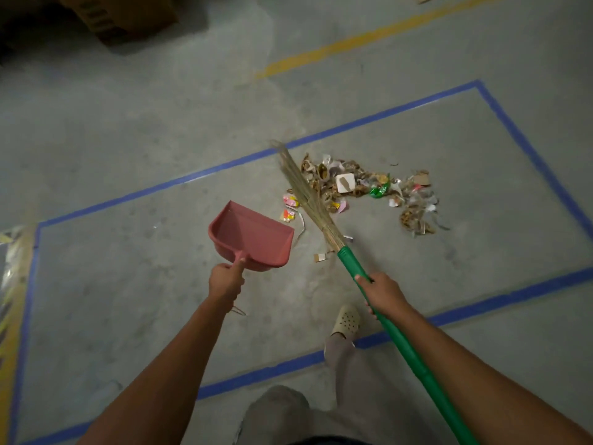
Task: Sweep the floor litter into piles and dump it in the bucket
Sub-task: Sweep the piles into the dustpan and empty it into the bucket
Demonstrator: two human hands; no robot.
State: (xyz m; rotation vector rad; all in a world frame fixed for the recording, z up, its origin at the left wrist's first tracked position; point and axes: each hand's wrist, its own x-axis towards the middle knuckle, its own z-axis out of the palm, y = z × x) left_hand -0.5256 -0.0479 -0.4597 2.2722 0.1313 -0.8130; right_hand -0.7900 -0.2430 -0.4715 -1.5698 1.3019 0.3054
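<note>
My left hand (226, 281) grips the short handle of a pink dustpan (253, 236), held above the floor with its mouth facing the litter. My right hand (382, 293) grips the green handle of a straw broom (308, 194), whose bristles lie along the left edge of a litter pile (369, 187) of dry leaves, paper scraps and wrappers. A few stray wrappers (290, 208) lie between the dustpan and the pile. No bucket is in view.
Blue tape (224, 167) outlines a rectangle on the grey concrete floor around the litter. A yellow line (353, 40) runs at the back. Cardboard boxes (122, 17) stand at the top left. My foot in a beige clog (345, 321) stands near the tape's front edge.
</note>
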